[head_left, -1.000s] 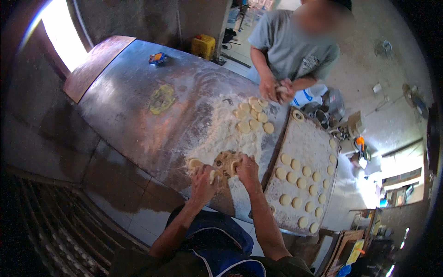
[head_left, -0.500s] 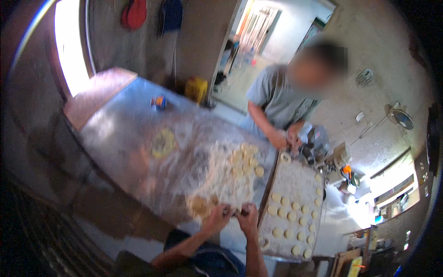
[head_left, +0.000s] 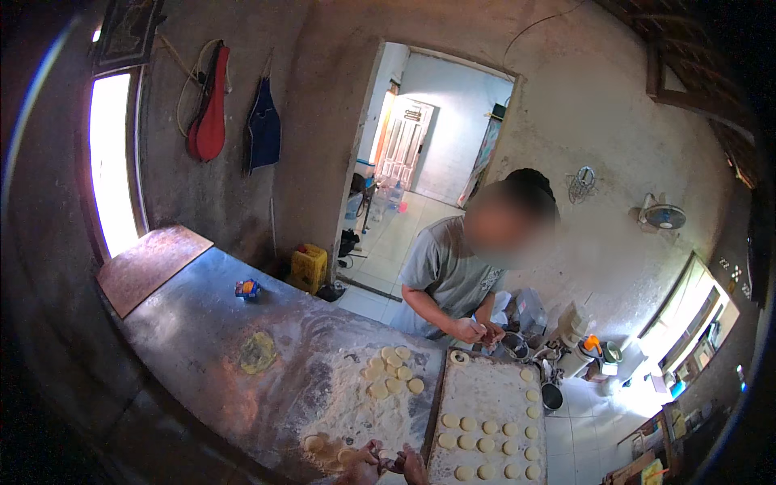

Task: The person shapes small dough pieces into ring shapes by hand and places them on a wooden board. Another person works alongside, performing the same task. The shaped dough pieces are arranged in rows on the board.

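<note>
At the lower edge my left hand (head_left: pixel 361 466) and my right hand (head_left: pixel 411 466) are close together, both partly cut off. Their closed fingers meet around a small pale piece of dough (head_left: pixel 386 455), mostly covered by the fingertips. Beside my left hand, dough pieces (head_left: pixel 314 444) lie on the floured metal table (head_left: pixel 210 315). Farther up, a cluster of flattened dough rounds (head_left: pixel 392 370) rests on loose flour (head_left: pixel 356 412). To the right, a floured tray (head_left: pixel 493 388) bears several rows of dough rounds (head_left: pixel 486 444) and one ring-shaped piece (head_left: pixel 459 357).
Across the tray's far end stands another person (head_left: pixel 453 267), both hands (head_left: pixel 477 331) together over something small. A yellowish patch (head_left: pixel 258 352) and a small blue-orange packet (head_left: pixel 247 288) lie on the table. A brown board (head_left: pixel 153 267) covers its far left end. A yellow container (head_left: pixel 309 268) stands behind.
My view has tilted upward, so the table and my hands sit lower in the picture. My hands stay together at the dough. The other person's hands remain near the tray's far end.
</note>
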Available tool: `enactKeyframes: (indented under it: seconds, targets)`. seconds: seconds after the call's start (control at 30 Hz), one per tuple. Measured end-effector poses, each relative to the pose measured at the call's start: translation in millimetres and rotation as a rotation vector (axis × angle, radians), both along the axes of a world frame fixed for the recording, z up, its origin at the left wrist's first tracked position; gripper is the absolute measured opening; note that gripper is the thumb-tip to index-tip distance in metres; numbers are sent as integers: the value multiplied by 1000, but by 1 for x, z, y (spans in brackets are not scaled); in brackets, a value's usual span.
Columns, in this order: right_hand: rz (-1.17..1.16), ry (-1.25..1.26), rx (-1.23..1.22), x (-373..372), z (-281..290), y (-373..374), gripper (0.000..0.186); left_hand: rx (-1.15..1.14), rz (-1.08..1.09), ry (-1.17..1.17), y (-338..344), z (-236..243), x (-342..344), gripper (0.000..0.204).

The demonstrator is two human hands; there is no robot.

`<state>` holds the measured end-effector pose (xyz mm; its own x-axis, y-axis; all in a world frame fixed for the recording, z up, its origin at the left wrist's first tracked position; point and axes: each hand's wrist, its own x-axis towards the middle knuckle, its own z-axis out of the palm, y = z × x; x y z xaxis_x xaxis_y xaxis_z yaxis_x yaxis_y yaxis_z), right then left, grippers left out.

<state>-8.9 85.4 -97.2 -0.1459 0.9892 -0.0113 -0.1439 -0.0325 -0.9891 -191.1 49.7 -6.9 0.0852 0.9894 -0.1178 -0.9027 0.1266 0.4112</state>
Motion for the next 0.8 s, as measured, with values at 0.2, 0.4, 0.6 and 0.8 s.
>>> enactKeyframes:
  seconds: [0.2,0.4,0.6,0.8]
  targets:
    - [50,-115,61,7,79,-6,28,63,34,268,11,14,43,34]
    - [85,-214,94,34,92,-11,29,87,68,446,20,9,109,38]
    - [92,-244,150,80,99,-26,30,63,36,402,9,-13,153,42]
    - [172,-387,147,95,96,-50,32,-60,101,340,-26,-59,176,47]
